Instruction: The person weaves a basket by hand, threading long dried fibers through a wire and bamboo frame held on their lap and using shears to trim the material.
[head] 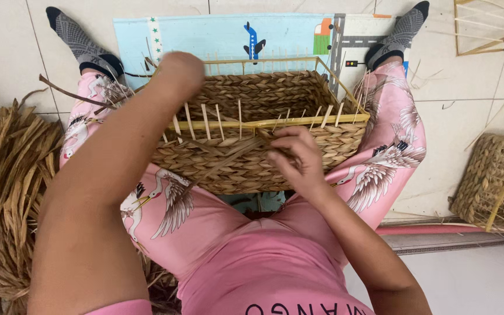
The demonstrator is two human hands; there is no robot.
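A rectangular woven basket (298, 99) of twisted brown straw on a pale bamboo frame rests between my knees. Bare bamboo uprights stand along its near wall above the woven rows. My right hand (296, 158) pinches a flat straw strand (228, 158) at the top of the near wall; the strand trails down to the left across the weave. My left hand (179, 69) reaches over the basket's left rim and appears to grip it, fingers hidden from view. My legs wear pink trousers with bird prints and grey socks.
A heap of dried straw (4, 192) lies on the floor at my left. A blue play mat (205, 35) lies under the basket. Another half-woven basket (497, 181) sits at the right, and a bare bamboo frame (491, 26) stands at top right.
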